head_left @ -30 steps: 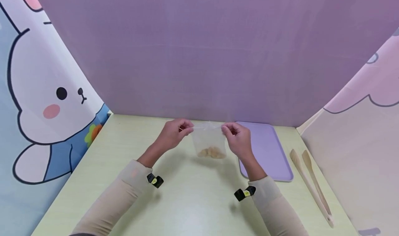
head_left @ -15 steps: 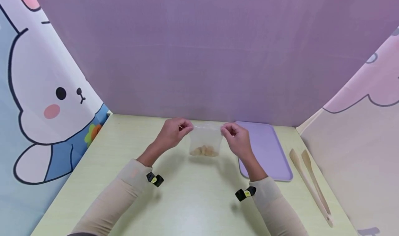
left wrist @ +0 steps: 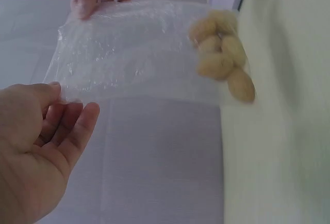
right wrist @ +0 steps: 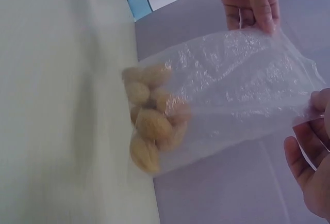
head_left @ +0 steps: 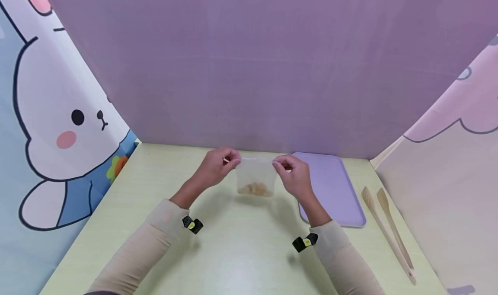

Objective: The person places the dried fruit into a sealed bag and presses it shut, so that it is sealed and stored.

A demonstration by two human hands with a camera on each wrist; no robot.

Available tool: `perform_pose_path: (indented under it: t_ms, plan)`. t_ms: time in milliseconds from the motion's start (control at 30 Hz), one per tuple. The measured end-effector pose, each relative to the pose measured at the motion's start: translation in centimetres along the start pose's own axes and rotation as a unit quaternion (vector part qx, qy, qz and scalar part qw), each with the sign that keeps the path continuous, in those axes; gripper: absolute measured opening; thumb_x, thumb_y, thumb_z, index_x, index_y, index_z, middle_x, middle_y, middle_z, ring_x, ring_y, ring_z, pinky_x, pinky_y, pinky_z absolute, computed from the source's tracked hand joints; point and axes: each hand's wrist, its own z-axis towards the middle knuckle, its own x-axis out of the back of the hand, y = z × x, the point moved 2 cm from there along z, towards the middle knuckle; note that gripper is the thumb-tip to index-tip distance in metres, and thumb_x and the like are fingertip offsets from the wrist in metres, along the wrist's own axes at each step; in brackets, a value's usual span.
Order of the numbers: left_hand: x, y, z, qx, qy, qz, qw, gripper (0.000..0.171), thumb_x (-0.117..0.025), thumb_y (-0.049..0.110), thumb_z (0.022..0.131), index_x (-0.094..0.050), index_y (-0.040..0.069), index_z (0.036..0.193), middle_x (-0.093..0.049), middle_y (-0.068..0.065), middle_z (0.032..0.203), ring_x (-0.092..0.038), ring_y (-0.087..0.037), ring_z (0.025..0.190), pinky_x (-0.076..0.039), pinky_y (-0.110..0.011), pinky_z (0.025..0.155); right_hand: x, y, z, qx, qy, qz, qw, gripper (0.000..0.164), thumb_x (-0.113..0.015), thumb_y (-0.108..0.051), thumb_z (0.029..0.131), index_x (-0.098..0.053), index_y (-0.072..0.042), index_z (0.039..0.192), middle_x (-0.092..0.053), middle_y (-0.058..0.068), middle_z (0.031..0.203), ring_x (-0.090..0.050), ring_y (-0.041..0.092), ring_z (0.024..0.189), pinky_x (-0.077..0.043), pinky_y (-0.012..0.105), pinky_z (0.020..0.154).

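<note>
A clear plastic bag (head_left: 254, 174) hangs upright between my two hands, above the table. Several tan, roundish pieces that look like nuts in shells (right wrist: 153, 125) lie gathered at its bottom. My left hand (head_left: 219, 166) pinches the bag's top left corner between thumb and forefinger. At the top right corner, my right hand (head_left: 295, 174) pinches the plastic the same way. In the left wrist view the bag's film (left wrist: 129, 53) is stretched between both hands, with the nuts (left wrist: 223, 53) at the end away from the fingers. Whether the bag's mouth is sealed I cannot tell.
A light purple tray (head_left: 334, 187) lies on the pale table (head_left: 233, 251), partly behind my right hand and wrist. Right of it rest wooden tongs or two joined wooden utensils (head_left: 391, 234). A purple backdrop (head_left: 249, 70) rises at the table's far edge, with printed cloth on both sides.
The bag has shifted slightly left and hangs straighter than a second ago. My right hand has moved a little left; my left hand is nearly still. Both keep their pinch.
</note>
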Motion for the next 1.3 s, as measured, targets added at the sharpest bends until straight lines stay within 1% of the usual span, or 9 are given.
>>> perform_pose_path:
  t_ms: [100, 233, 433, 567, 767, 867, 1000, 1100, 1300]
  plan:
    - [-0.4, -0.2, 0.1, 0.000, -0.004, -0.004, 1.0000, 0.010, -0.070, 0.015, 0.097, -0.069, 0.007, 0.103, -0.066, -0.005, 0.092, -0.063, -0.014, 0.084, -0.060, -0.029, 0.077, 0.2, -0.1, 0.0, 0.010, 0.006, 0.007, 1.000, 0.006, -0.076, -0.006, 0.089, -0.075, 0.000, 0.087, -0.072, 0.012, 0.078, -0.058, 0.000, 0.069, -0.049, 0.012, 0.067]
    - [-0.7, 0.0, 0.4, -0.009, 0.007, -0.006, 0.9999, 0.014, -0.073, 0.018, 0.095, -0.072, 0.007, 0.103, -0.066, -0.005, 0.090, -0.064, -0.016, 0.083, -0.060, -0.031, 0.076, 0.4, -0.2, 0.1, 0.009, 0.008, 0.008, 1.000, 0.005, -0.076, -0.005, 0.089, -0.075, 0.000, 0.087, -0.072, 0.014, 0.078, -0.057, -0.001, 0.069, -0.048, 0.010, 0.067]
    - [-1.2, 0.2, 0.7, -0.024, 0.024, 0.010, 0.9994, 0.011, -0.072, 0.017, 0.095, -0.073, 0.007, 0.099, -0.065, -0.005, 0.088, -0.063, -0.015, 0.081, -0.060, -0.032, 0.075, 0.5, -0.2, 0.1, 0.002, 0.008, 0.026, 1.000, 0.004, -0.075, -0.002, 0.089, -0.075, 0.002, 0.087, -0.072, 0.015, 0.078, -0.057, 0.000, 0.069, -0.049, 0.012, 0.067]
    - [-1.3, 0.3, 0.7, -0.034, 0.028, 0.018, 0.9989, 0.007, -0.071, 0.015, 0.096, -0.073, 0.008, 0.095, -0.064, -0.003, 0.086, -0.063, -0.013, 0.080, -0.059, -0.029, 0.074, 0.4, 0.0, 0.1, -0.007, -0.008, 0.036, 0.999, 0.005, -0.075, -0.001, 0.089, -0.076, 0.002, 0.092, -0.072, 0.016, 0.079, -0.057, 0.002, 0.070, -0.050, 0.014, 0.067]
    - [-1.3, 0.6, 0.9, -0.042, 0.019, 0.016, 0.9988, 0.006, -0.071, 0.012, 0.095, -0.071, 0.007, 0.093, -0.062, -0.004, 0.085, -0.061, -0.014, 0.079, -0.056, -0.029, 0.073, 0.0, 0.2, 0.0, 0.004, -0.043, -0.009, 0.999, 0.009, -0.078, -0.004, 0.088, -0.076, 0.000, 0.095, -0.076, 0.013, 0.086, -0.060, 0.001, 0.073, -0.054, 0.018, 0.070]
    - [-1.5, 0.5, 0.9, -0.030, 0.004, 0.007, 0.9995, 0.006, -0.070, 0.012, 0.096, -0.070, 0.006, 0.095, -0.061, -0.005, 0.087, -0.061, -0.015, 0.081, -0.057, -0.029, 0.074, 0.0, 0.1, 0.0, 0.018, -0.036, -0.027, 0.999, 0.007, -0.078, -0.005, 0.087, -0.076, 0.000, 0.091, -0.076, 0.011, 0.083, -0.060, 0.004, 0.071, -0.055, 0.022, 0.069]
    - [-2.0, 0.2, 0.8, -0.013, -0.014, 0.000, 0.9998, 0.008, -0.070, 0.015, 0.096, -0.072, 0.007, 0.098, -0.064, -0.004, 0.091, -0.063, -0.013, 0.083, -0.058, -0.028, 0.076, 0.1, 0.0, 0.0, 0.031, -0.026, -0.031, 0.999, 0.009, -0.078, -0.007, 0.088, -0.076, 0.001, 0.090, -0.076, 0.010, 0.081, -0.061, 0.006, 0.070, -0.055, 0.023, 0.068]
    - [-2.3, 0.2, 0.7, -0.016, -0.008, 0.013, 0.9998, 0.009, -0.073, 0.017, 0.095, -0.074, 0.009, 0.098, -0.068, -0.003, 0.090, -0.063, -0.012, 0.082, -0.057, -0.028, 0.074, 0.2, 0.0, 0.0, 0.032, -0.029, -0.030, 0.999, 0.014, -0.078, -0.011, 0.089, -0.076, 0.003, 0.091, -0.076, 0.011, 0.081, -0.061, 0.006, 0.070, -0.055, 0.022, 0.068]
    - [-2.4, 0.7, 0.8, -0.045, 0.015, 0.038, 0.9981, 0.006, -0.074, 0.014, 0.094, -0.074, 0.009, 0.093, -0.068, -0.003, 0.086, -0.060, -0.012, 0.077, -0.053, -0.027, 0.070, 0.0, 0.0, -0.2, 0.017, -0.043, -0.019, 0.999, 0.008, -0.078, -0.006, 0.088, -0.075, 0.000, 0.093, -0.075, 0.012, 0.083, -0.059, 0.003, 0.070, -0.053, 0.020, 0.067]
